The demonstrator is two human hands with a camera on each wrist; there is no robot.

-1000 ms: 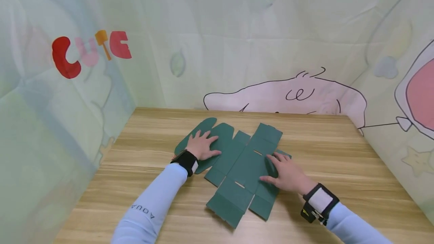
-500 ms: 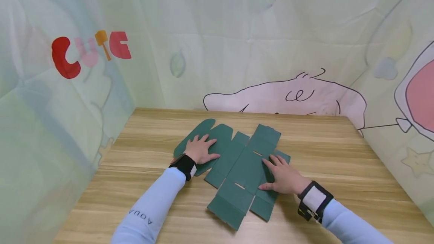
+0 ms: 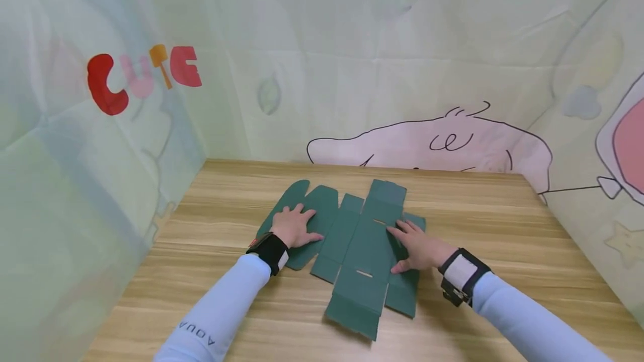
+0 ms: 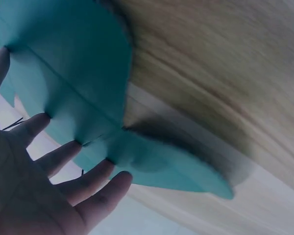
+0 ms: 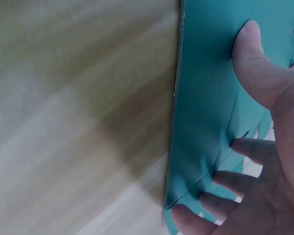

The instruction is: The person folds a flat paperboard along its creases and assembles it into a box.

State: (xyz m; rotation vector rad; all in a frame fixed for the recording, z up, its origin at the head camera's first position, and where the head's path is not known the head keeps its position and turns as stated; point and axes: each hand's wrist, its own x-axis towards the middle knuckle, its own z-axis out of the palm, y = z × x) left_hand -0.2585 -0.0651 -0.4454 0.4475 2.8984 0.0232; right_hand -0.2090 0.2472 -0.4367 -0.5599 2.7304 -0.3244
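Note:
A dark green cardboard box blank (image 3: 369, 247), unfolded, lies on the wooden table, with creases, two slots and several flaps. My left hand (image 3: 293, 227) rests on its rounded left-hand flaps, fingers spread. In the left wrist view the left fingertips touch the card (image 4: 78, 63) along a crease, and one flap there lifts a little from the table. My right hand (image 3: 420, 246) lies on the right-hand panel, fingers apart. Up close, in the right wrist view, the right thumb and fingertips press on the card (image 5: 206, 88); its straight edge shows. Neither hand grips it.
The wooden table (image 3: 483, 205) extends around the blank on every side. A printed cloth backdrop (image 3: 332, 71) rises behind the table and along its left and right sides. Both wrists wear black straps (image 3: 465, 272) with devices.
The green blank has turned slightly, its near end swinging to the right and its far end to the left. Both hands have stayed on it and moved with it.

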